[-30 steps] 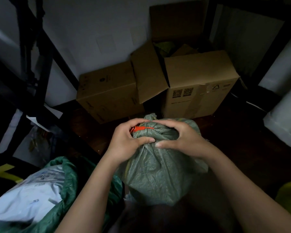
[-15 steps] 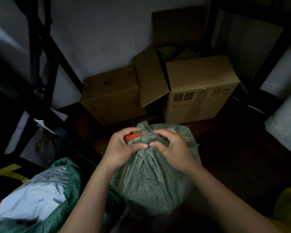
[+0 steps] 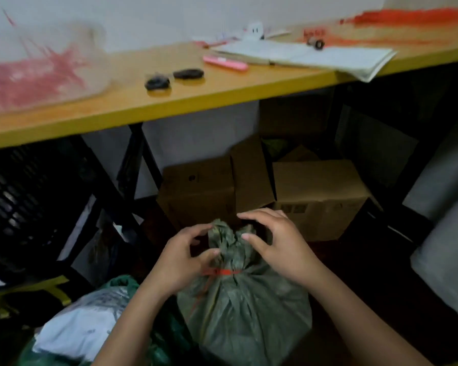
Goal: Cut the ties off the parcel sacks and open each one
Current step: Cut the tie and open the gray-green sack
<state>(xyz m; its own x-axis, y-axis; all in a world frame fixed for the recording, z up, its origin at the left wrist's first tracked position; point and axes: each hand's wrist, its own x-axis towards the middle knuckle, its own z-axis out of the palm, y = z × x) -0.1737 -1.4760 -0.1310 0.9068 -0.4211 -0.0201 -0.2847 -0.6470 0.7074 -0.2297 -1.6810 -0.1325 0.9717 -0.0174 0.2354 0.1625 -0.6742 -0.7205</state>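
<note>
Surface [image 3: 169, 101] of yellow wood runs above you, with cardboard boxes [image 3: 315, 191] stowed beneath it. Your green sack [image 3: 243, 307] stands upright on the floor, in front of the boxes and between your forearms. Your left hand [image 3: 180, 262] and right hand [image 3: 278, 244] flank its bunched neck, fingers curled but loose, thumbs touching the fabric. Its red tie [image 3: 222, 272] is intact around the neck.

A yellow-edged table [image 3: 169, 101] stands against a white wall [image 3: 169, 17] — cardboard boxes [image 3: 317, 191] underneath, dim.
</note>
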